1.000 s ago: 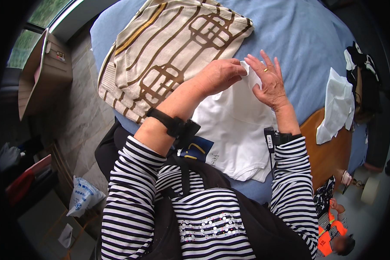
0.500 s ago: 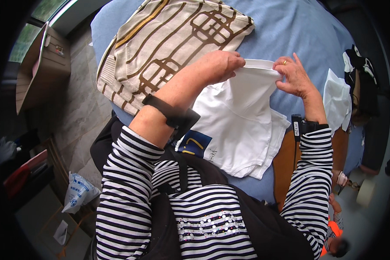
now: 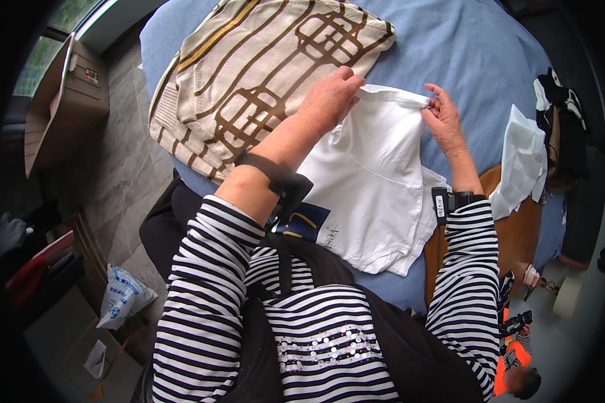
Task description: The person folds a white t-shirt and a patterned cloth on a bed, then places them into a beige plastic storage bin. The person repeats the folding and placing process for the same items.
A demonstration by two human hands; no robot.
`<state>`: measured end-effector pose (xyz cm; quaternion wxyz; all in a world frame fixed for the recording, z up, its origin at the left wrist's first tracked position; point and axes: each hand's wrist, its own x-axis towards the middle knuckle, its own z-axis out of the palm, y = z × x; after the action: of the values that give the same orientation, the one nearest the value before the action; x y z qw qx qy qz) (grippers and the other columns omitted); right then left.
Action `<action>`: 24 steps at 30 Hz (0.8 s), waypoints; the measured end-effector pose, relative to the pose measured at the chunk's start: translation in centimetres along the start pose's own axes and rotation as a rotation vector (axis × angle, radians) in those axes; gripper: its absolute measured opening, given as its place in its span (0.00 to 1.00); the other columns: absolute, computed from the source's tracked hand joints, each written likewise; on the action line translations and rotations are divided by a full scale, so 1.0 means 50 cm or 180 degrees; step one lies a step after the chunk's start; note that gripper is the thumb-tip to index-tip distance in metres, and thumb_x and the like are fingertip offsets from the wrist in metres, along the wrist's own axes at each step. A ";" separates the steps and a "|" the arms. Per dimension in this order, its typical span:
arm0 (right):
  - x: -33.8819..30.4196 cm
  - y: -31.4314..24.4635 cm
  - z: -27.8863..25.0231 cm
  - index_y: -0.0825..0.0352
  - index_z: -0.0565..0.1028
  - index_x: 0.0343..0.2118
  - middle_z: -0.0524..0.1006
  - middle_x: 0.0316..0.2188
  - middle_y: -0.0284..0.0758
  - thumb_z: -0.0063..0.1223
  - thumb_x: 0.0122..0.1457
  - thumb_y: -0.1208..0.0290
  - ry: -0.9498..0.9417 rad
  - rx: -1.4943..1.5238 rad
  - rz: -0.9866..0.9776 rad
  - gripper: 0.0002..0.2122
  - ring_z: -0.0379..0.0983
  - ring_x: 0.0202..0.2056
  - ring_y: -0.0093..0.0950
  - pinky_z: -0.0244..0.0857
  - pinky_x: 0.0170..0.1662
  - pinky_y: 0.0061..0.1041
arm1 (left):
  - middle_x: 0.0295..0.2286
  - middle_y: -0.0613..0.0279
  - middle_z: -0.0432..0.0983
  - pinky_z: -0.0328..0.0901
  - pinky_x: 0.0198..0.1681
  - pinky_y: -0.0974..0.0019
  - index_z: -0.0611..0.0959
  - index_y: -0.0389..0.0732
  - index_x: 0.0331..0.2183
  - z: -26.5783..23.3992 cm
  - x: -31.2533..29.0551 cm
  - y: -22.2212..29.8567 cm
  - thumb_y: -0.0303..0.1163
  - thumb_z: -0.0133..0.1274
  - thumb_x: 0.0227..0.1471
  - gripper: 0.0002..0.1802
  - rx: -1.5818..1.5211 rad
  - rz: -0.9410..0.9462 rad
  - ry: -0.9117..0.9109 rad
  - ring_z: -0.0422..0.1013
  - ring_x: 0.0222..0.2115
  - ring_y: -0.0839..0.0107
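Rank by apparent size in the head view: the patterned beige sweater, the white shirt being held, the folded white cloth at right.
1. Patterned beige sweater, largest.
2. White shirt, partly hidden by the left forearm.
3. Folded white cloth, smallest, though fisheye shrinks things near the rim.

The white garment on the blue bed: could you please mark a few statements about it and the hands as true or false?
1. The left hand grips one upper corner of the white garment. True.
2. The right hand rests flat on the blue bed cover, away from the garment. False: it pinches the garment's other upper corner.
3. A beige knit with brown lines lies to the left of the white garment. True.
4. The white garment hangs over the wooden chair. False: it lies on the bed.
5. Both wrists are bare. False: each wears a dark band.
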<state>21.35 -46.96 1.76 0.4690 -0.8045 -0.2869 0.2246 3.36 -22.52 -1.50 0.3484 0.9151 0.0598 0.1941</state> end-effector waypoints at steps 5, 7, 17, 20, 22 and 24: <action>0.003 0.064 0.033 0.69 0.65 0.64 0.79 0.41 0.35 0.49 0.60 0.84 0.0371 0.0234 0.0056 0.27 0.75 0.39 0.16 0.69 0.48 0.16 | 0.47 0.51 0.75 0.71 0.50 0.54 0.74 0.42 0.55 0.004 -0.052 -0.003 0.27 0.60 0.55 0.26 -0.1325 -0.1254 -0.0013 0.74 0.45 0.49; -0.004 0.090 0.047 0.70 0.64 0.64 0.79 0.42 0.36 0.49 0.61 0.84 0.0583 0.0559 0.0163 0.26 0.76 0.40 0.17 0.69 0.49 0.16 | 0.48 0.52 0.75 0.71 0.50 0.55 0.75 0.42 0.55 0.000 -0.089 -0.016 0.26 0.59 0.54 0.26 -0.1293 -0.1356 -0.0201 0.75 0.45 0.52; -0.031 0.187 0.104 0.70 0.61 0.64 0.78 0.45 0.40 0.48 0.65 0.80 0.1296 0.0358 0.0346 0.25 0.77 0.43 0.25 0.71 0.47 0.22 | 0.48 0.53 0.74 0.70 0.51 0.59 0.79 0.41 0.49 -0.012 -0.215 -0.052 0.25 0.53 0.56 0.17 0.0039 -0.0412 -0.0035 0.73 0.49 0.54; -0.030 0.192 0.119 0.70 0.60 0.65 0.78 0.44 0.40 0.49 0.66 0.75 0.1496 -0.0321 0.0281 0.25 0.77 0.41 0.28 0.71 0.47 0.26 | 0.48 0.52 0.74 0.70 0.51 0.59 0.79 0.41 0.49 -0.027 -0.232 -0.044 0.27 0.51 0.57 0.17 0.0021 -0.0292 -0.0116 0.73 0.49 0.54; -0.032 0.184 0.121 0.67 0.63 0.64 0.77 0.43 0.35 0.53 0.66 0.70 0.1555 -0.0199 0.0179 0.24 0.73 0.38 0.23 0.71 0.40 0.22 | 0.49 0.51 0.74 0.69 0.53 0.57 0.79 0.42 0.51 -0.039 -0.248 -0.042 0.29 0.49 0.59 0.18 0.0286 0.0034 -0.0157 0.72 0.50 0.53; -0.041 0.171 0.118 0.66 0.65 0.62 0.77 0.41 0.32 0.56 0.66 0.67 0.1611 0.0052 0.0393 0.24 0.71 0.37 0.20 0.70 0.38 0.20 | 0.49 0.51 0.74 0.69 0.53 0.57 0.79 0.43 0.51 -0.041 -0.256 -0.043 0.29 0.50 0.59 0.18 0.0289 0.0159 -0.0153 0.72 0.51 0.52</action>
<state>18.27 -48.00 -8.32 0.5177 -0.8473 -0.1089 0.0467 -9.16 -22.78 -5.51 0.3029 0.9356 0.0373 0.1777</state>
